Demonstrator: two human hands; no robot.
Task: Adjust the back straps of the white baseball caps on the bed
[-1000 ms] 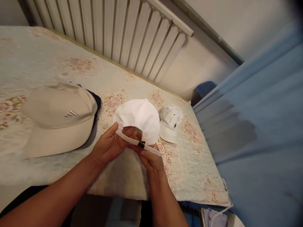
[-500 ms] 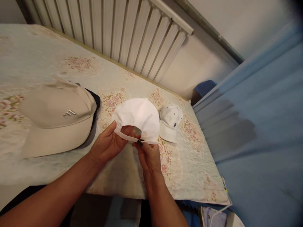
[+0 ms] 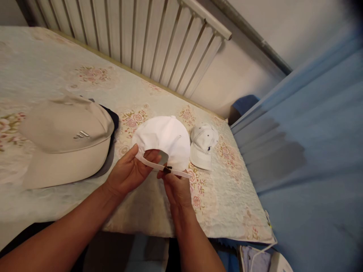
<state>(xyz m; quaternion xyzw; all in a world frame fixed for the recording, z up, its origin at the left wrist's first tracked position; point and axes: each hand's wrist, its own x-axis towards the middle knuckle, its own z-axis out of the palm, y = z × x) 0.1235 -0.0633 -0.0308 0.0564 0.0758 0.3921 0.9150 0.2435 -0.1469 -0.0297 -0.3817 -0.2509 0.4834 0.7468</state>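
A white baseball cap (image 3: 164,132) is held between my two hands, its back opening and adjusting strap facing me. My left hand (image 3: 127,170) grips the cap's left edge, thumb outside and fingers inside the opening. At the strap's dark buckle (image 3: 167,169), my right hand (image 3: 178,185) pinches the strap; the strap's loose end sticks out to the right. Just beyond, a smaller white cap (image 3: 204,139) with a dark logo lies on the bed. On the left rests a beige cap (image 3: 70,128) with a striped logo, over a dark cap (image 3: 113,117) that is mostly hidden.
A floral quilted cover (image 3: 93,207) spreads under the caps. Behind it stands a white radiator (image 3: 141,41) along the wall. A blue curtain (image 3: 312,151) hangs on the right, with a blue item (image 3: 245,104) beside it. Folded cloth (image 3: 256,258) sits below the right corner.
The strap's end now shows clear of my right fingers, standing apart from the cap's edge. Both hands stay nearly in place; the view has shifted slightly.
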